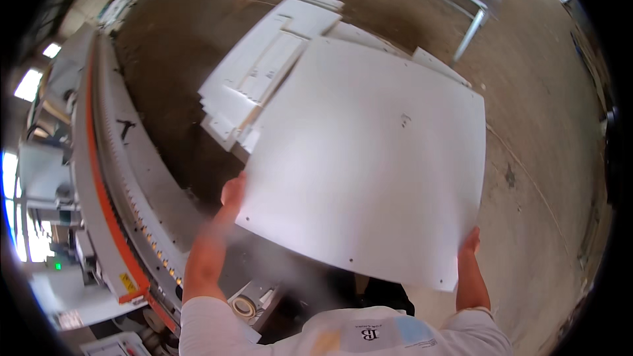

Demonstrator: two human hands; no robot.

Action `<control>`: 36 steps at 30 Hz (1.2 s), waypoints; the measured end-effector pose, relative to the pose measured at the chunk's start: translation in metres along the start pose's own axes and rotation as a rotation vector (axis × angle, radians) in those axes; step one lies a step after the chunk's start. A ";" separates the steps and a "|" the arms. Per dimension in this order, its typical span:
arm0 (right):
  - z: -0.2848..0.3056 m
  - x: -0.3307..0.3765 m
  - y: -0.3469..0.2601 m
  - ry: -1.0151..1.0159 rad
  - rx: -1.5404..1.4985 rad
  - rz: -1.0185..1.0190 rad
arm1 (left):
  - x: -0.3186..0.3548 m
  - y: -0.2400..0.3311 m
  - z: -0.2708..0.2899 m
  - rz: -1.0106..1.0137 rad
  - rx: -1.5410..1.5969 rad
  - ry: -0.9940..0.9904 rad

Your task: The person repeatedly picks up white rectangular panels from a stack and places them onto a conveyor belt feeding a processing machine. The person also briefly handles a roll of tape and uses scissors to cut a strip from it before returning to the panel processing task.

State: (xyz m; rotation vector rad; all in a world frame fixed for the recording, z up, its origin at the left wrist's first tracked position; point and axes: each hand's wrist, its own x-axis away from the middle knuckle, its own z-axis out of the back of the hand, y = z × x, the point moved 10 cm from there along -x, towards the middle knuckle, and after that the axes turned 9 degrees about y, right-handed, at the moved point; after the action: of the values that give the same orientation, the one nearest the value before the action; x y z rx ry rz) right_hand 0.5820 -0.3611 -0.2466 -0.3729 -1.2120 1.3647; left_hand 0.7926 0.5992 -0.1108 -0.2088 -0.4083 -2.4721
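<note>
A large white square panel (369,158) is held out flat in front of me, above the floor. My left hand (231,194) grips its near left corner edge, and my right hand (470,242) grips its near right corner from below. The panel has a few small drilled holes along its edges and a small mark near its far right part. It hides most of the stack behind it.
A stack of white cut panels (257,79) lies on the concrete floor (541,178) beyond the held panel. A long grey machine with an orange stripe (105,178) runs along my left. A metal frame (471,23) stands at the back right. A tape roll (245,305) sits near my left elbow.
</note>
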 end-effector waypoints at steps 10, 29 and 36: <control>-0.006 -0.003 -0.073 -0.343 -0.041 0.076 | 0.311 -0.111 0.117 0.404 0.266 0.144; -0.137 0.294 -0.125 -1.382 0.268 0.219 | 0.892 -0.292 0.052 1.314 0.707 0.705; -0.108 0.352 -0.107 -1.298 0.486 0.360 | 0.968 -0.332 0.010 1.354 0.533 0.563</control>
State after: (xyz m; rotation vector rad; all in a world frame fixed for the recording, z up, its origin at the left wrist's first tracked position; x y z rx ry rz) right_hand 0.6438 -0.0370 -0.0516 0.8241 -1.7707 2.2575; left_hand -0.1780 0.3202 0.0541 0.3399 -0.4381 -0.9680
